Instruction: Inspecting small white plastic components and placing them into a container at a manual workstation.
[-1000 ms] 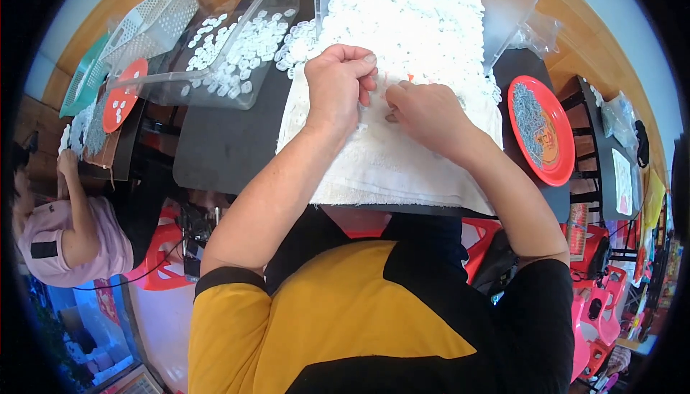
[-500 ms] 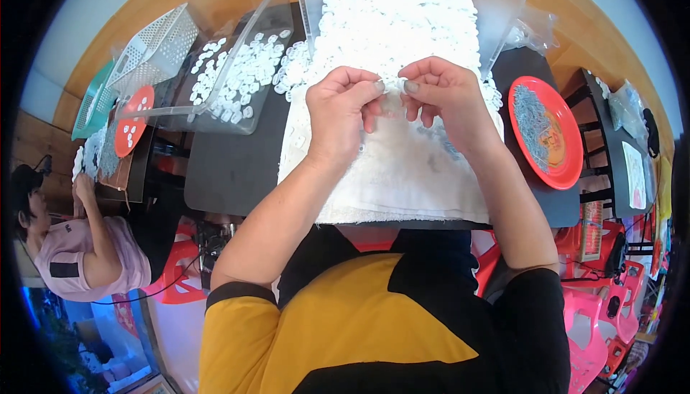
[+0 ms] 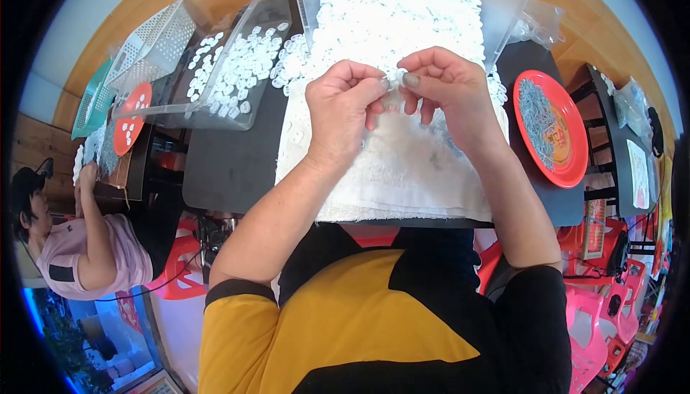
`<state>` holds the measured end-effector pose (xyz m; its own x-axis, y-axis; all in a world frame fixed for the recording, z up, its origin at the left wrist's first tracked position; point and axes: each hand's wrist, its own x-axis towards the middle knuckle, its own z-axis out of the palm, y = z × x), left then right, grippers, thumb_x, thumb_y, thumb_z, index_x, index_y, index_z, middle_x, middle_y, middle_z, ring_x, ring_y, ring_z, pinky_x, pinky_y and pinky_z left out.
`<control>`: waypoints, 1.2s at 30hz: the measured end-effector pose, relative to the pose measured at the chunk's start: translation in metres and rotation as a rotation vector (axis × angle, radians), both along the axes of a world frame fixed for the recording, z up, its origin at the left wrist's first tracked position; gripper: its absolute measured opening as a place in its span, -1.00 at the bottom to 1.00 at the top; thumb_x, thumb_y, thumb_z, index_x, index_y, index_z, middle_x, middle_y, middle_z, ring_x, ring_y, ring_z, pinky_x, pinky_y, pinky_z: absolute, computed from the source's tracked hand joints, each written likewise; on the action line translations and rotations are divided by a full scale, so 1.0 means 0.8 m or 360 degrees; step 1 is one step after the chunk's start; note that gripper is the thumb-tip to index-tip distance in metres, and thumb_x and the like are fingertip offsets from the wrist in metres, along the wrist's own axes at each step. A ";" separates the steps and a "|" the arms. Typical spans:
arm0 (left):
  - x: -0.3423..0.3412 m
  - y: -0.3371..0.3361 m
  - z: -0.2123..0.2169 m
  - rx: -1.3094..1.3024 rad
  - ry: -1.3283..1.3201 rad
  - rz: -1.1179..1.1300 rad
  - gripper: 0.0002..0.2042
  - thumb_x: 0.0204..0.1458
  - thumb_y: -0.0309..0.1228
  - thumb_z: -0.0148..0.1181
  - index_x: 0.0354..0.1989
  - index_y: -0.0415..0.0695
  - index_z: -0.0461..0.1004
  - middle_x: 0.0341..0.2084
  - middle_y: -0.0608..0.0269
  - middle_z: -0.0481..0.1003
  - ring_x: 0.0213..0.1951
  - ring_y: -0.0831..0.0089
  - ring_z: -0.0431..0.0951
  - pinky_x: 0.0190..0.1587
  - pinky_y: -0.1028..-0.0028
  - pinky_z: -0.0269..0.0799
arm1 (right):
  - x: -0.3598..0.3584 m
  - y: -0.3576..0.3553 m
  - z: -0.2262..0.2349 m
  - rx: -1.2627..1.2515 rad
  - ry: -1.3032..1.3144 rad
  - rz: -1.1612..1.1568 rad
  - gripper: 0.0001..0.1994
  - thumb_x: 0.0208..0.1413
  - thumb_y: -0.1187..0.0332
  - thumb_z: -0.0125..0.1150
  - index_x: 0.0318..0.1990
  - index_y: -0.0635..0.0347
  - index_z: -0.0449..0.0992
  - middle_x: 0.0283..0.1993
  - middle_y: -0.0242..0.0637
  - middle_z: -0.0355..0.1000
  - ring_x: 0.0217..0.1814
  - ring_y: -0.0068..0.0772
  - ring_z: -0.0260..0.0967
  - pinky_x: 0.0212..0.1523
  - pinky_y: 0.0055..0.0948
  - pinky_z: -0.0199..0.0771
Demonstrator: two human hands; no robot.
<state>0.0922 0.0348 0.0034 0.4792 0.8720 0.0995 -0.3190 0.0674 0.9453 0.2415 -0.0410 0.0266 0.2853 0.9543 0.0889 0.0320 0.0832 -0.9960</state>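
Both hands meet over the near edge of a big heap of small white oval plastic rings (image 3: 402, 16). My right hand (image 3: 453, 92) is closed, pinching a small white plastic ring (image 3: 396, 76) between thumb and forefinger. Close against its left side, the thumb and forefinger of my left hand (image 3: 339, 106) are also pinched together; what they grip is too small to make out. Below my fingers a pale cloth (image 3: 402, 185) covers the table, and a greyish clump (image 3: 442, 135) lies on it, partly hidden by my right hand.
A clear bin (image 3: 503, 6) surrounds the heap. Left of it, a clear tub (image 3: 208, 110) stands near more rings. A red plate (image 3: 575, 167) of thin grey pieces lies right. Further left, a person (image 3: 93, 250) works at another table beside white and green baskets (image 3: 147, 45).
My right thumb and fingertips have shifted up slightly, and the white ring between the hands shows more plainly. The left hand keeps nearly the same pinch.
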 end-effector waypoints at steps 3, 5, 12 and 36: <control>0.001 0.000 -0.001 -0.0020 -0.0034 0.0018 -0.96 -0.03 -0.62 0.17 -0.41 -0.34 0.50 -0.55 0.14 0.53 -0.65 0.58 0.41 -0.66 0.62 0.23 | 0.000 -0.002 -0.001 0.0062 0.0011 -0.0071 -0.86 0.14 0.49 0.13 -0.16 0.28 0.51 -0.43 -0.36 0.50 -0.49 -0.62 0.42 -0.60 -0.70 0.28; 0.001 -0.001 0.000 -0.0023 -0.0041 0.0026 -0.96 -0.03 -0.61 0.17 -0.41 -0.34 0.50 -0.55 0.13 0.53 -0.66 0.58 0.41 -0.67 0.62 0.22 | 0.001 -0.001 -0.002 0.0054 0.0005 -0.0060 -0.87 0.15 0.49 0.13 -0.17 0.28 0.51 -0.44 -0.37 0.50 -0.49 -0.63 0.42 -0.59 -0.70 0.28; 0.001 -0.003 0.000 -0.0002 -0.0048 0.0021 -0.96 -0.03 -0.62 0.17 -0.41 -0.33 0.51 -0.55 0.13 0.52 -0.67 0.57 0.40 -0.67 0.61 0.22 | -0.003 -0.002 -0.002 0.0085 -0.0113 -0.0070 -0.88 0.15 0.48 0.14 -0.18 0.27 0.52 -0.45 -0.38 0.50 -0.49 -0.64 0.42 -0.59 -0.71 0.28; 0.001 -0.007 -0.001 -0.0018 -0.0100 -0.0057 -0.96 0.02 -0.62 0.14 -0.39 -0.34 0.49 -0.53 0.14 0.52 -0.63 0.55 0.43 -0.64 0.60 0.25 | -0.003 -0.003 -0.005 -0.0018 0.0210 0.0084 -0.87 0.19 0.47 0.09 -0.18 0.34 0.49 -0.39 -0.29 0.49 -0.46 -0.57 0.41 -0.47 -0.64 0.34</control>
